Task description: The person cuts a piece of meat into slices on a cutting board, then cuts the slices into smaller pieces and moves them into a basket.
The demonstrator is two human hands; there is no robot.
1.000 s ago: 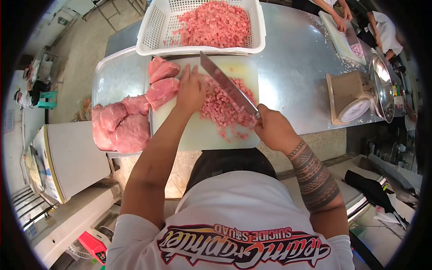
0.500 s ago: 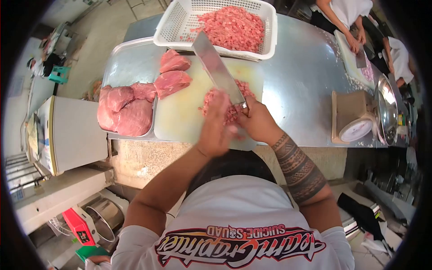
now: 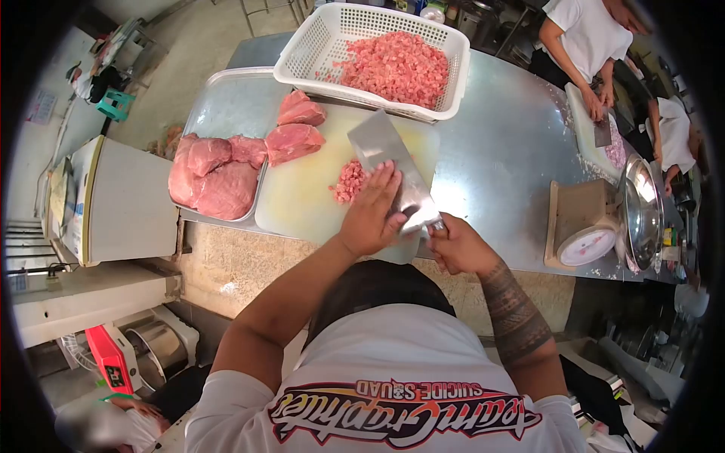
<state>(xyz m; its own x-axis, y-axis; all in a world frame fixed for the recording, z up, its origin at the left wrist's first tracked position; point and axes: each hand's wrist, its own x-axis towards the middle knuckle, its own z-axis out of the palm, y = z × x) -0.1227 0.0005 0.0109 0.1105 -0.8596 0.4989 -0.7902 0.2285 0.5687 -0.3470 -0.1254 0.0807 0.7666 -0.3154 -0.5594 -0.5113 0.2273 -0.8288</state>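
Observation:
My right hand (image 3: 459, 245) is wrapped round the handle of a broad cleaver (image 3: 396, 166), whose blade points up and left over the white cutting board (image 3: 291, 200). My left hand (image 3: 374, 208) lies against the blade's left side with its fingers stretched out. Diced meat (image 3: 348, 183) shows on the board just left of my left fingertips; anything under the blade is hidden. Two larger meat pieces (image 3: 294, 143) rest at the board's upper left edge. Big chunks of raw meat (image 3: 219, 177) fill the near part of a metal tray (image 3: 230, 102).
Beyond the board stands a white perforated basket (image 3: 313, 49) holding diced meat (image 3: 396, 68). A weighing scale (image 3: 585, 219) and a metal bowl (image 3: 642, 208) are at the right. A co-worker's hands (image 3: 600, 102) hold a knife over another board (image 3: 589, 132).
The cleaver has turned flatter, and its tip has moved down and right. My right hand has moved right and nearer to me. My left hand now lies against the blade.

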